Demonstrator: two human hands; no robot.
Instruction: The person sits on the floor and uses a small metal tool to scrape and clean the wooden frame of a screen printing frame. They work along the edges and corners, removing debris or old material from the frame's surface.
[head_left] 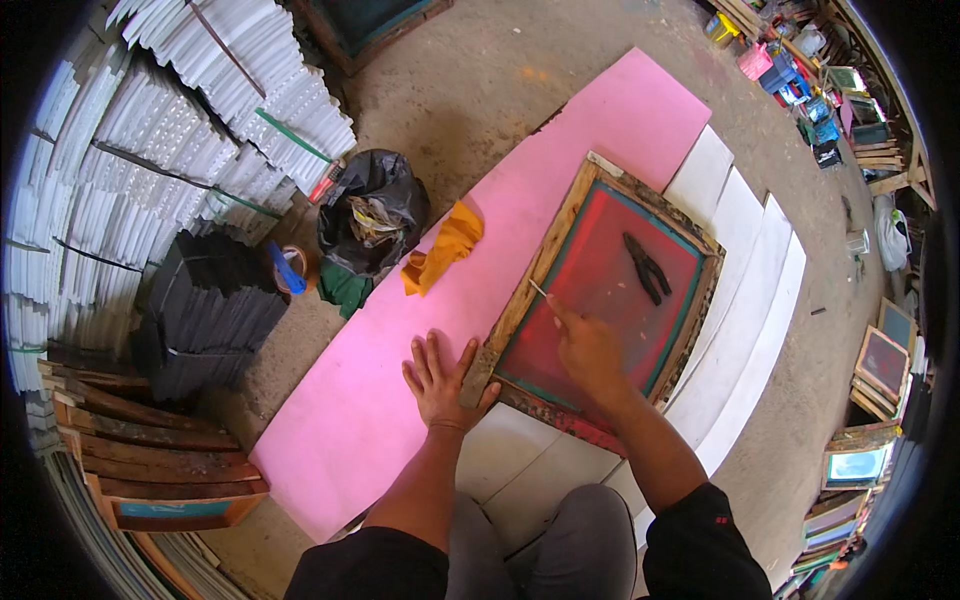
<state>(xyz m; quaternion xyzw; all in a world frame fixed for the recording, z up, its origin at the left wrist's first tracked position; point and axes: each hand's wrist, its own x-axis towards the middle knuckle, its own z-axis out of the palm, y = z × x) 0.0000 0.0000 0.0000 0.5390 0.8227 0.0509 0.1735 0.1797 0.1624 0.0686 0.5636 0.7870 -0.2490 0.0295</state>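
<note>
The fingers of the right hand (590,352) curl inward, the index finger reaching forward, and pinch a thin tool (538,288) whose pale tip meets the left rail of a wooden frame (549,245); the rest of the tool is hidden in the grip. The left hand (440,390) lies palm down with its fingers spread on a pink sheet (345,430), the frame's near-left corner sitting between thumb and index finger. Inside the frame stretches a red mesh (600,235) edged in teal, and black-handled pliers (647,268) rest on it toward the right. The frame lies slantwise, partly on the pink sheet and partly over white boards (745,260). Beyond the left hand, an orange cloth (443,250) lies crumpled on the pink sheet, near a black plastic bag (390,180). Farther left rise a dark stack (205,320) and tall bundles of white sheets (160,125).
</note>
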